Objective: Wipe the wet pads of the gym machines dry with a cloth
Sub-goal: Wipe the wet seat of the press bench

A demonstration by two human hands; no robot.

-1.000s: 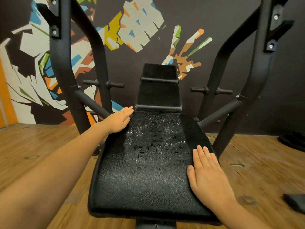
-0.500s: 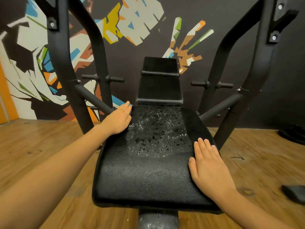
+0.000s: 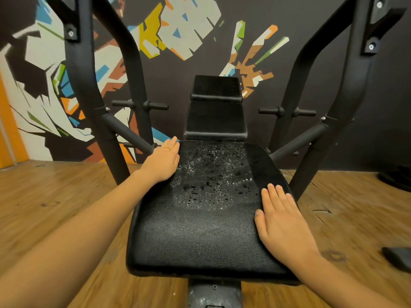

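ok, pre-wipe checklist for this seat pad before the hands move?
1. Cloth in hands: not ok. The left hand and right hand lie flat on the seat pad and hold nothing.
2. Cloth located: cannot tell. A dark object lies on the floor at right; whether it is a cloth is unclear.
3. Wet area found: ok. Droplets cover the pad's middle and far part.
4. Pad's near part dry: cannot tell; no beads show there.
5. Back pad dry: cannot tell, too dark.
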